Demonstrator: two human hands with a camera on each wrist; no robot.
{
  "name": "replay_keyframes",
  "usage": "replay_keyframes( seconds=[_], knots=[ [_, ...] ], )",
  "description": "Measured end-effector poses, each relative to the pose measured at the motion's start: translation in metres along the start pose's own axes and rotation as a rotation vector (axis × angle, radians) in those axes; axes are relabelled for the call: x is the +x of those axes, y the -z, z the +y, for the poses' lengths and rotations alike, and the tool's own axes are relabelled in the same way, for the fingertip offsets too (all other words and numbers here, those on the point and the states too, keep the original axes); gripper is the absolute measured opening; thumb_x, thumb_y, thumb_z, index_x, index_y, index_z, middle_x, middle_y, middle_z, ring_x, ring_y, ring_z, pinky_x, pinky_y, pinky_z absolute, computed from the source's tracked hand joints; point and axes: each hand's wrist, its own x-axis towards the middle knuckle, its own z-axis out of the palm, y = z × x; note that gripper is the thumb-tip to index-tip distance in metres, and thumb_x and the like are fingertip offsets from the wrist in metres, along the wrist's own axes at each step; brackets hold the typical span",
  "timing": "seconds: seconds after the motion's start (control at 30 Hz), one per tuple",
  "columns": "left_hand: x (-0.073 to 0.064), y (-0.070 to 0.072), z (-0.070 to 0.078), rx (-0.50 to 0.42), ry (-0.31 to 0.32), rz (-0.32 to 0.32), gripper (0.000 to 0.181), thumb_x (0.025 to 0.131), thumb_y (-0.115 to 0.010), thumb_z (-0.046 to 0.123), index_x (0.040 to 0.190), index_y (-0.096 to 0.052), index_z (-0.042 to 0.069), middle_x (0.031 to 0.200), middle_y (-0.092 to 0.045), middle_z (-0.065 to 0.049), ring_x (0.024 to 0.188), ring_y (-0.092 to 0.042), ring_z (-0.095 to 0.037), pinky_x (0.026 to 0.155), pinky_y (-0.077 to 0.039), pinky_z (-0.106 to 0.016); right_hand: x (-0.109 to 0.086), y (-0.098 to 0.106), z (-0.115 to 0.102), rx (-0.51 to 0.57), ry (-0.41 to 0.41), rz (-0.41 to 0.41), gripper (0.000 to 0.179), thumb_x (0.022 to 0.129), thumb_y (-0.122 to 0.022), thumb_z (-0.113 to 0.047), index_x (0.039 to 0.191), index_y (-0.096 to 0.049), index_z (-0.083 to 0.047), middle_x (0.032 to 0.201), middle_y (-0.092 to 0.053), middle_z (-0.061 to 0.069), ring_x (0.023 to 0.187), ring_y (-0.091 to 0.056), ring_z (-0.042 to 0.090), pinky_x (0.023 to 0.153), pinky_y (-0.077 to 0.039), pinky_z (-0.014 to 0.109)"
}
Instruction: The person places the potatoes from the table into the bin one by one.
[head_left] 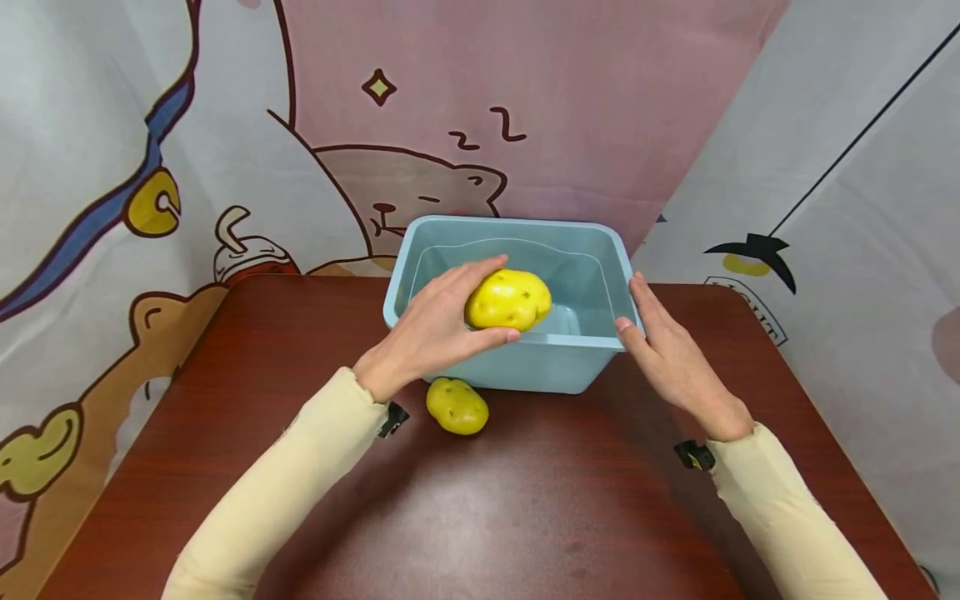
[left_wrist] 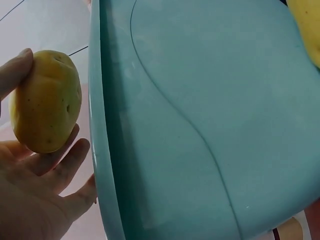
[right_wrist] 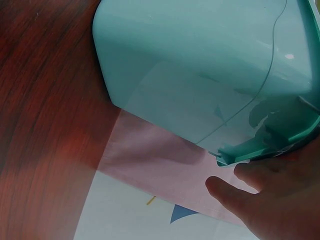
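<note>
My left hand grips a yellow potato between thumb and fingers, in front of the opening of a light blue plastic bin. In the left wrist view the same potato shows beside the bin's rim. A second potato lies on the table against the near left side of the bin. At the bin's right end, my right hand rests on the rim with straight fingers. The right wrist view shows its fingers by the rim, with the thumb hidden.
The bin stands near the back edge of a dark red-brown wooden table. Behind and beside the table hangs a cloth printed with cartoon animals.
</note>
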Motion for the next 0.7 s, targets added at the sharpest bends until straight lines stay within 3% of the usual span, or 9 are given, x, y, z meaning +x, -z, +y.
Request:
replay_keyframes(
  seconds=[0.3,0.7],
  knots=[
    [0.014,-0.003,0.001,-0.028,0.116,-0.025,0.077,0.086,-0.083,0.045,0.148,-0.049,0.013,0.131,-0.062,-0.003,0.1,-0.059,-0.018,0.081,-0.052,-0.036,0.0,0.0,0.0,0.0,-0.009,-0.007,0.076,0.109,-0.046,-0.045,0.168,-0.006,-0.02,0.174,-0.002,-0.003,0.156,-0.018,0.038,0.114,-0.026,0.071],
    [0.029,-0.018,-0.01,-0.028,0.202,-0.104,0.074,0.089,-0.08,0.046,0.148,-0.048,0.014,0.127,-0.063,-0.001,0.093,-0.059,-0.018,0.078,-0.05,-0.036,0.0,0.001,-0.001,-0.013,-0.007,-0.005,0.075,0.109,-0.046,-0.045,0.168,-0.007,-0.02,0.174,-0.004,-0.001,0.157,-0.017,0.037,0.116,-0.026,0.069]
  ],
)
